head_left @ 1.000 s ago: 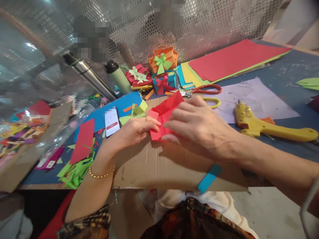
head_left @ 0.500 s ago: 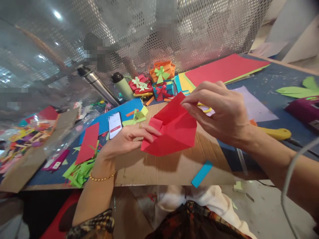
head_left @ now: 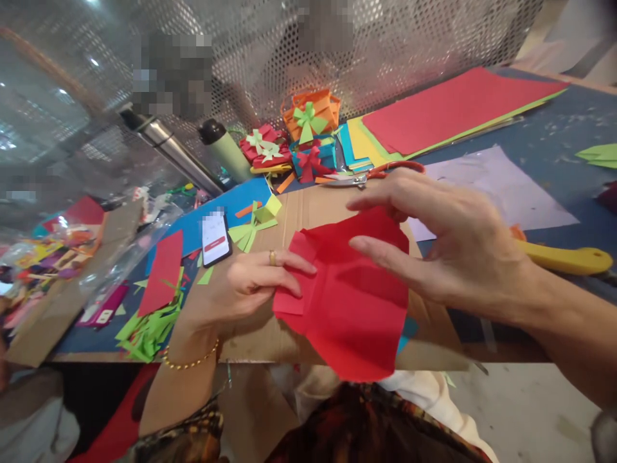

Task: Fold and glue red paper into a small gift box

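Observation:
A creased sheet of red paper [head_left: 354, 308] lies opened out over the brown cardboard [head_left: 255, 344], its lower edge hanging toward me. My left hand [head_left: 258, 283], with a ring on one finger, holds the folded flap at the paper's left end, fingertips on top. Over the paper's upper right corner hovers my right hand [head_left: 443, 238], thumb and fingers apart, nothing gripped between them. Behind that hand, scissors [head_left: 359, 180] with orange-red handles lie partly hidden. A blue paper strip [head_left: 408, 334] shows from under the red sheet's right side.
A phone [head_left: 215, 238] and green paper scraps [head_left: 255, 225] lie left of the cardboard. Behind stand small paper bags [head_left: 313, 112] with bows, a green bottle [head_left: 226, 151] and a steel flask [head_left: 173, 151]. Coloured sheets [head_left: 457, 112] and a yellow-handled tool [head_left: 563, 257] are to the right.
My right hand has let go of the red paper's upper edge and spread its fingers. The paper has opened flatter and its lower part has come down toward me. My left hand keeps its hold.

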`<state>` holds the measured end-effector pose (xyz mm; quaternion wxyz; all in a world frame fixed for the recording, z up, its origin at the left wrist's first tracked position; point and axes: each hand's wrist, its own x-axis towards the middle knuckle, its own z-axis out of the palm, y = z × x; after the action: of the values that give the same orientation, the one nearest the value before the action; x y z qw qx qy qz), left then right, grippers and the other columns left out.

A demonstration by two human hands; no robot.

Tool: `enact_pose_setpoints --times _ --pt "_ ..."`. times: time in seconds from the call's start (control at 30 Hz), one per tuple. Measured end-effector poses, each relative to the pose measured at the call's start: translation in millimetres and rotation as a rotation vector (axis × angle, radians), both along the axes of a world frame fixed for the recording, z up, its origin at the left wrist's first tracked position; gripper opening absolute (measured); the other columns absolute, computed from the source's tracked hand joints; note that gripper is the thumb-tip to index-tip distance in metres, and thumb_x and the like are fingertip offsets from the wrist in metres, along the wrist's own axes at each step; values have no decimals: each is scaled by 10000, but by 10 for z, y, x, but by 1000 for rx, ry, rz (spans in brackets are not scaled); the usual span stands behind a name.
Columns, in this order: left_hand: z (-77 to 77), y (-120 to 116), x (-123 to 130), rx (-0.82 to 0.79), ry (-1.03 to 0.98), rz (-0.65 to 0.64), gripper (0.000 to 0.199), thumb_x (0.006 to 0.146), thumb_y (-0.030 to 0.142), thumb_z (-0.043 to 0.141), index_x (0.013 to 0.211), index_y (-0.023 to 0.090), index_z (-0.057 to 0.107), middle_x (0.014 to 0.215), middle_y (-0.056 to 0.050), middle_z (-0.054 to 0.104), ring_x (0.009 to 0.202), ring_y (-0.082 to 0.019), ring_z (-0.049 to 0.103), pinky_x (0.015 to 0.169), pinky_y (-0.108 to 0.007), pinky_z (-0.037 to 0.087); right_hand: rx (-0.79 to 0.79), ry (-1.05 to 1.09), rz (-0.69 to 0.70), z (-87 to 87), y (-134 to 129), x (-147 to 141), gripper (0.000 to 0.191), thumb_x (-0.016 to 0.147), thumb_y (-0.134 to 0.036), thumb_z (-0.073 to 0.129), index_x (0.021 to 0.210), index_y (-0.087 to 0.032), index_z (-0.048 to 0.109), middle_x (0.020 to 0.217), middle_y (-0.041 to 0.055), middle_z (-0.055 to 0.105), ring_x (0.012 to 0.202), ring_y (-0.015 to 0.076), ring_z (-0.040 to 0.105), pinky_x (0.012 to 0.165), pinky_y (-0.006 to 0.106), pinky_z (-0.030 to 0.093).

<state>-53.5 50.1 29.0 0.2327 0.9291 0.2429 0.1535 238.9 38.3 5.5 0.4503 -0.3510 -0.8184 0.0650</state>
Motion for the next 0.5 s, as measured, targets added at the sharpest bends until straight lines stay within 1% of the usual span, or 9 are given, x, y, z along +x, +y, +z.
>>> enact_pose_setpoints --times 0.03,0.07,0.13,0.17,0.2,0.27,0.37,0.43,0.5 --pt "-9 6 2 4 0 -6 395 941 -27 473 963 219 783 1204 -82 799 1059 -152 779 924 -217 606 -10 -7 -1 -22 12 -9 107 1003 -285 595 1030 -229 682 907 44 698 782 186 646 702 331 506" --pt "-19 11 2 8 -2 -12 401 945 -26 464 979 216 782 1195 -81 800 1054 -149 779 923 -214 604 -21 -11 1 -43 24 -19 95 986 -240 588 957 -225 677 847 31 682 750 177 636 682 320 493" --pt "-43 14 -3 13 3 -14 400 956 -18 460 1015 214 781 1190 -74 799 1058 -147 778 929 -213 599 -39 -25 10 -84 44 -34 136 965 -193 571 866 -218 661 769 15 652 706 166 622 648 304 473" --pt "-59 12 -8 14 20 -12 391 962 -9 467 1035 215 779 1198 -70 796 1066 -148 777 931 -215 596 -40 -31 10 -101 52 -39 145 963 -189 567 854 -216 659 761 12 651 701 165 624 642 301 472" --pt "-77 8 -13 21 48 -8 384 966 1 475 1057 220 776 1211 -65 793 1077 -151 774 932 -218 594 -36 -37 6 -115 58 -42 137 967 -198 569 872 -215 666 779 16 665 713 169 634 648 303 480" --pt "-124 1 -23 66 114 32 392 966 2 477 1101 234 763 1246 -50 783 1100 -155 767 928 -229 589 3 -35 -26 -131 66 -39 109 986 -245 585 978 -213 689 884 40 709 777 189 667 689 321 514" --pt "-209 15 -22 242 155 124 407 957 -19 452 1108 223 741 1248 -44 776 1078 -160 760 896 -255 588 103 -23 -131 -118 64 -16 210 1012 -328 607 1167 -208 683 1095 114 722 930 242 701 806 398 562" --pt "-257 46 -14 357 152 149 398 947 -34 423 1057 192 732 1198 -63 780 1068 -175 751 903 -289 593 162 -35 -172 -98 57 2 218 1029 -334 595 1188 -214 682 1125 132 713 1001 267 704 865 443 567" --pt "-289 81 -8 420 153 150 382 929 -40 415 1015 168 724 1134 -85 781 1055 -197 743 904 -324 597 163 -59 -125 -95 53 9 185 1047 -331 574 1149 -232 693 1088 111 716 1023 268 707 885 453 570"
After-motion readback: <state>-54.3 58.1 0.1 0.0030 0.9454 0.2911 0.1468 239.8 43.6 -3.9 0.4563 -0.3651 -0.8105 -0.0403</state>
